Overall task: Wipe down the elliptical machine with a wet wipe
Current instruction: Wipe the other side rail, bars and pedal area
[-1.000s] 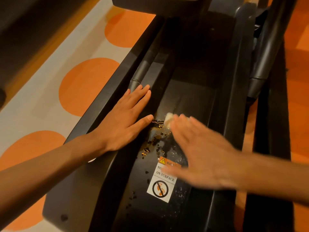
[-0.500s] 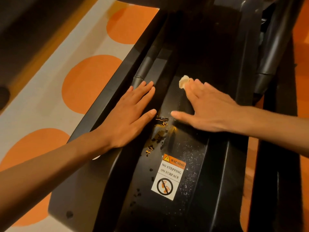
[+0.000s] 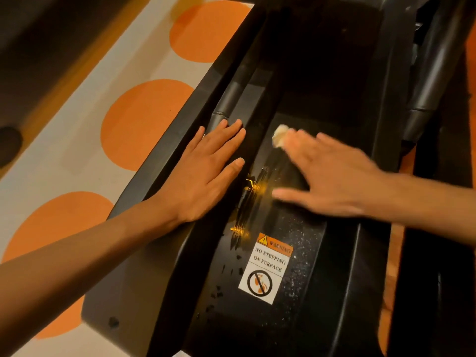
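Bare left grip (image 3: 203, 173), bare right grip (image 3: 332, 176)

Pale floor (image 3: 77, 155) (orange circles), black elliptical machine (image 3: 322, 318) on it

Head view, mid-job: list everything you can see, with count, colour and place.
elliptical machine: one, black, fills centre and right.
wet wipe: one, whitish, crumpled on the machine's centre cover, under the right fingertips.
warning sticker: one, white with orange header, on the cover nearer the camera.
wet streaks: several, glinting, between the hands.
white specks: many, right of the sticker.
floor: pale with orange circles, left.
left hand: one, flat on the machine's left side.
right hand: one, blurred, fingers straight, pressing the wipe.
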{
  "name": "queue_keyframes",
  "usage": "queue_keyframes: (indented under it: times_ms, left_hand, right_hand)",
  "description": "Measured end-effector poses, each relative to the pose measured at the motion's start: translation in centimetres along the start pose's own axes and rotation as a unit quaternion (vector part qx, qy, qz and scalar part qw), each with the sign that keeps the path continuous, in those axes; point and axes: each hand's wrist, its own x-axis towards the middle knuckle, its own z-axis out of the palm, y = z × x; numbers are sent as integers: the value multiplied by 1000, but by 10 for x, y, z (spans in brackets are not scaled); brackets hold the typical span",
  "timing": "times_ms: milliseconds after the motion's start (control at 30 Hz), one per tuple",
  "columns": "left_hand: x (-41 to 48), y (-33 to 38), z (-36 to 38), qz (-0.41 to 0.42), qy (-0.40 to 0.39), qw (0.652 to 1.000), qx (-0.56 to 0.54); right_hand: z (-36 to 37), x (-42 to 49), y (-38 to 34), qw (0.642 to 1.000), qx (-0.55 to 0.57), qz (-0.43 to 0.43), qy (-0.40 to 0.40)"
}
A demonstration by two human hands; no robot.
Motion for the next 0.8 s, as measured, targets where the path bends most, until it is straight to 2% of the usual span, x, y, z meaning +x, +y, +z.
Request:
queue_keyframes:
  times_ms: [100,167,267,367,467,567,633,700,800]
  left_hand:
    - [0,0,0,-1,1,1000,-6]
    - [0,0,-1,-1,1,1000,-10]
    - [1,-2,0,-1,-1,1000,-16]
    - [0,-2,1,3,0,1000,-22]
    - [1,-2,0,2,-1,1000,-24]
    - [1,-2,-1,1,-4,1000,-23]
    - [0,-1,-1,-1,-3,1000,-24]
    - [1,0,-1,1,-2,1000,-25]
    - [0,-2,0,1,2,1000,-22]
  right_hand:
    - [0,14,10,998,20,58,22]
    - [2,6,-16,997,56,46,22]
    - [10,-31,-75,994,71,-75,-22]
    - [32,-52,-96,985,37,-168,1]
    - [26,-31,-68,992,-27,-109,51]
    - [3,6,-28,999,-6,22,40]
    - [-3,19,-19,997,-3,69,32]
    - [0,12,-35,998,3,66,-4]
    - [7,-31,-80,997,0,-33,-68]
